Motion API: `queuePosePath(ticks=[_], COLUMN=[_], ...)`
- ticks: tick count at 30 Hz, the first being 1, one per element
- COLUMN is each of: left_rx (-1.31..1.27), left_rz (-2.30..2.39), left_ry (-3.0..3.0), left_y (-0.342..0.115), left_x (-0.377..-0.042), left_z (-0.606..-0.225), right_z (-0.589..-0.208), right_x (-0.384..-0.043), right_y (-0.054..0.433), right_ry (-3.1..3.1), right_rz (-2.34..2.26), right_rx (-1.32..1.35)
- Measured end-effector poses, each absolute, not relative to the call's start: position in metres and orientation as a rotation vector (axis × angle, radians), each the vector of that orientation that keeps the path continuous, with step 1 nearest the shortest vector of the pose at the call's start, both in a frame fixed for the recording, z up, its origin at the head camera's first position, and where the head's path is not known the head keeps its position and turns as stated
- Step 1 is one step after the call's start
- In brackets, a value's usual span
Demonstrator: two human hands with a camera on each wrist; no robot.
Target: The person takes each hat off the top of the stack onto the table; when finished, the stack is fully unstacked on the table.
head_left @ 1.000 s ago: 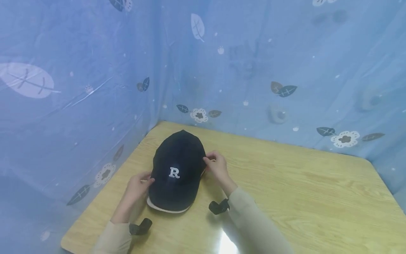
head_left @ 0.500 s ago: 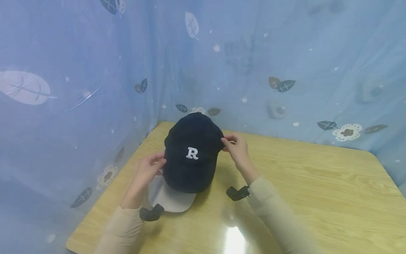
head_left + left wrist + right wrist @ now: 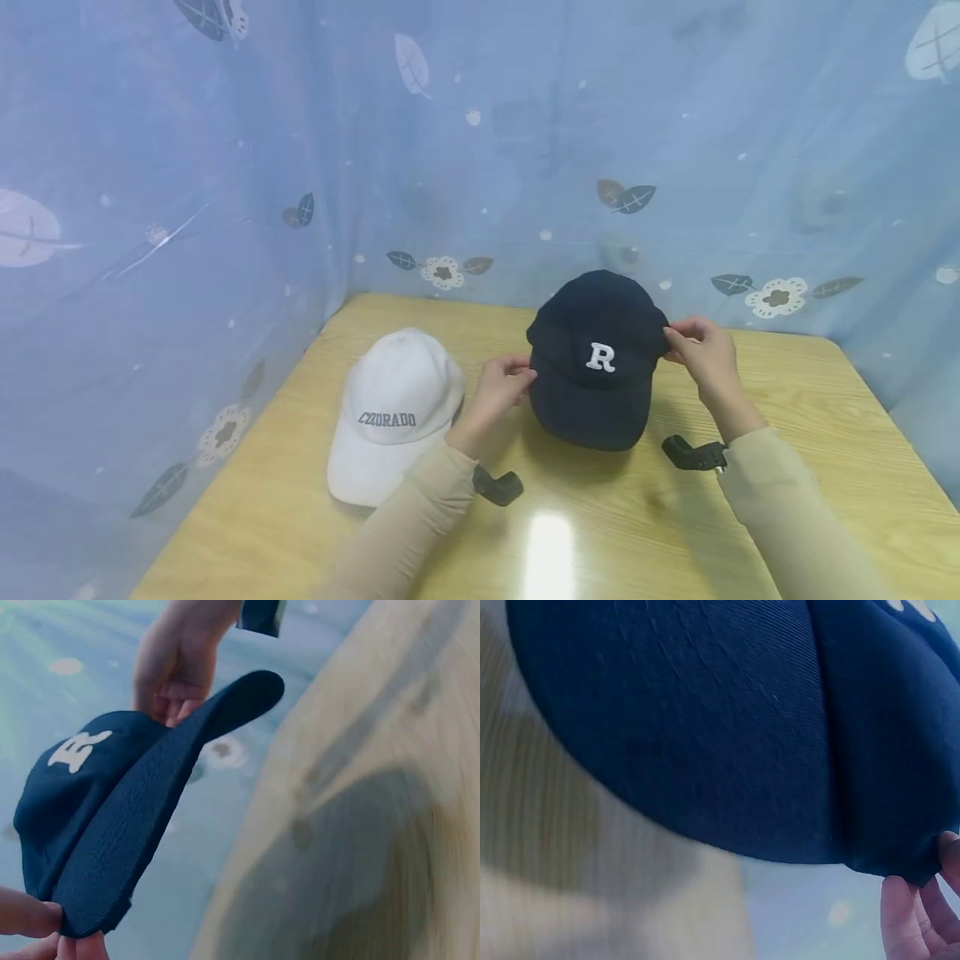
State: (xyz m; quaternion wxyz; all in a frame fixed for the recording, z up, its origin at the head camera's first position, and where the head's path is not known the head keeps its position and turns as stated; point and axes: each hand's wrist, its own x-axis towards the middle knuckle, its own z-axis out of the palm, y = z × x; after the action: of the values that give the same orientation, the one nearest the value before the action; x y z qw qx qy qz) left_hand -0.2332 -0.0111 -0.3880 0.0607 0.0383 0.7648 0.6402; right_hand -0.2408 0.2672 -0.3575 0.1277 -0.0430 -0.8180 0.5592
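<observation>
A navy baseball cap (image 3: 592, 400) with a white letter R on its front is held up over the table, brim toward me. My left hand (image 3: 495, 396) pinches its left edge where brim meets crown; the left wrist view shows thumb and fingertips (image 3: 81, 946) on either side of the cloth. On the opposite side my right hand (image 3: 705, 358) pinches the crown's lower edge, and its fingers (image 3: 904, 919) show below the cloth in the right wrist view. A white cap (image 3: 397, 383) lettered COLORADO rests on the table behind my left forearm, its brim partly covered by the sleeve.
The wooden table (image 3: 787, 400) runs back to a blue curtain (image 3: 510, 167) printed with leaves and flowers, which also encloses the left side. A black wrist device (image 3: 498, 487) is strapped at the left cuff, another black wrist device (image 3: 690, 454) at the right.
Both hands have lifted the navy cap off the white cap and carried it to the right. The white cap, covered except for its brim edge before, is now uncovered on the table.
</observation>
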Motion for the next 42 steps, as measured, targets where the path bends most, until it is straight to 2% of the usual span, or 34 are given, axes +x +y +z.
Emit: queuePosePath(ticks=[8,13,19,32,35,38,42], left_rx=[0.007,-0.029,0.081,0.219,0.252,0.318,0.391], left_rz=[1.866,1.749,1.605,1.368,1.356,1.350,1.408], left_ry=[2.297,2.335,2.405,2.550,2.532,2.542,2.610], left_y=[0.047,0.051,0.049,0.049,0.046,0.035,-0.003], left_x=[-0.242,-0.238,-0.229,-0.226,-0.227,-0.227,-0.222], left_z=[-0.425,-0.446,-0.457,-0.449,-0.447,-0.440,-0.415], right_z=[-0.392,-0.412,-0.426,-0.434,-0.427,-0.417,-0.397], right_x=[-0.235,-0.233,-0.234,-0.235,-0.234,-0.232,-0.235], right_y=[0.309,0.317,0.319,0.321,0.318,0.310,0.284], right_ry=[-2.443,-2.514,-2.548,-2.611,-2.685,-2.708,-2.530], right_rz=[1.630,1.646,1.672,1.550,1.356,1.115,0.953], right_rx=[-0.256,-0.321,-0.398,-0.463,-0.455,-0.448,-0.387])
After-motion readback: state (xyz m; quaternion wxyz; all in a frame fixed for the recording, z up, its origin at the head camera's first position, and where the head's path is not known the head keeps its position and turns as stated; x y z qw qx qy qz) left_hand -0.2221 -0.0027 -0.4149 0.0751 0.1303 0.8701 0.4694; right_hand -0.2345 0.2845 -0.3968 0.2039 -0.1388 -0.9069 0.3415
